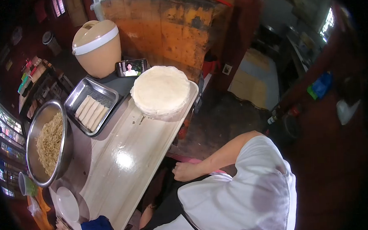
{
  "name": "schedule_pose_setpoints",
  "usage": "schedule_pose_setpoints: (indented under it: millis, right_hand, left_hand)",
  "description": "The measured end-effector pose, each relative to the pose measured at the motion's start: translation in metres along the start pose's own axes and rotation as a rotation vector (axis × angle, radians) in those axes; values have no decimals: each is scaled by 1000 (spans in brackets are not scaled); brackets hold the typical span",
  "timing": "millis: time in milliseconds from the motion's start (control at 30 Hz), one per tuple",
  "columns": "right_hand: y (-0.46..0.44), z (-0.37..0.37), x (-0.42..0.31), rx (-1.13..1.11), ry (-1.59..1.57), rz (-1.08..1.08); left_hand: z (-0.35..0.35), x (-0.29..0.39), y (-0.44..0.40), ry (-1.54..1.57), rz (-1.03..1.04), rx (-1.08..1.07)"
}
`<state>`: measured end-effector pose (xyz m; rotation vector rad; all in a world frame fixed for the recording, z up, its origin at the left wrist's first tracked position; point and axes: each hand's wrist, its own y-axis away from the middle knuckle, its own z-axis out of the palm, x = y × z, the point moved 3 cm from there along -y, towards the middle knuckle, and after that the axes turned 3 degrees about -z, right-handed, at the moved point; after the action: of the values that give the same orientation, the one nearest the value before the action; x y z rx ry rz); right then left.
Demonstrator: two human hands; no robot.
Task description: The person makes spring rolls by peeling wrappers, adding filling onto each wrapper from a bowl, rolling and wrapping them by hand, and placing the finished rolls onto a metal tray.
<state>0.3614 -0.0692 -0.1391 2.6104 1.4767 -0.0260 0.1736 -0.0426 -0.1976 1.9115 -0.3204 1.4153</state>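
Observation:
My right hand (186,171) is low by my lap, just off the table's near edge, with its fingers curled in. Whatever it may hold is hidden. Beside it are dark cloth and a bit of pink. Of my left hand, only the forearm and a banded wrist (150,207) show in the shadow below the table edge; the fingers are out of sight. On the table (125,175), a round stack of pale thin wrappers (161,90) lies nearest my right side. Several rolled wrappers (91,113) lie side by side in a metal tray (114,94).
A steel bowl (67,161) holds a shredded, noodle-like filling (50,143). A white plate (67,204) and dark blue cloth (98,228) lie at the lower left. A phone (132,68) showing a person leans near a beige lidded container (97,53). A wooden panel (159,27) stands behind.

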Motion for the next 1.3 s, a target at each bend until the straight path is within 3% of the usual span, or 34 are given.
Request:
schedule_pose_setpoints:
  millis: [133, 233, 367, 533, 600, 667, 733, 767, 800, 833, 867, 933, 967, 1067, 1133, 1200, 1267, 1300]
  right_hand:
    - [-2, 6, 1, 30, -17, 7]
    - [0, -10, 2, 48, -2, -25]
    - [7, -33, 4, 56, -206, -107]
    - [6, -72, 24, -131, -462, -240]
    - [9, -77, 33, -100, -650, -188]
    - [12, -85, 36, -31, -646, -234]
    - [13, -87, 43, 90, -953, -83]
    - [12, -86, 44, 68, -954, -104]
    - [11, -79, 50, -3, -1115, 99]
    - [13, -70, 54, -77, -1263, 313]
    - [15, -50, 49, -97, -1259, 300]
    - [16, -25, 36, 93, -1541, 187]
    - [20, -27, 28, 43, -1813, 132]
    - [20, -42, 27, -56, -1732, 102]
    - [20, -15, 34, -124, -1602, 124]
    - [16, -49, 38, -125, -1557, 141]
    - [11, -90, 42, -49, -1461, 31]
    - [7, -113, 44, 55, -1400, -147]
  left_hand:
    - [-1, -5, 18, 1, -37, 1]
    - [0, -19, 76, 8, -119, -14]
    - [4, -33, 139, 43, -202, 37]
    - [10, -20, 112, 15, -164, 46]
    - [14, -12, 86, -12, -107, 48]
    - [16, -5, 63, -64, -18, 57]
    - [16, 7, 50, -109, 83, 72]
    - [15, 10, 50, -126, 53, 58]
    - [11, 16, 51, -148, -65, 15]
    - [8, 41, 69, -195, -506, -194]
    - [10, 45, 79, -176, -509, -181]
    - [12, 47, 99, -39, -305, -186]
    - [12, 48, 113, -73, -168, -125]
    - [-7, 65, 150, -233, -238, -179]
    - [-31, 126, 166, -353, -295, -288]
    - [-47, 210, 184, -356, -53, 15]
    - [-56, 295, 200, -469, 248, 234]
    - [-52, 328, 205, -445, 418, 314]
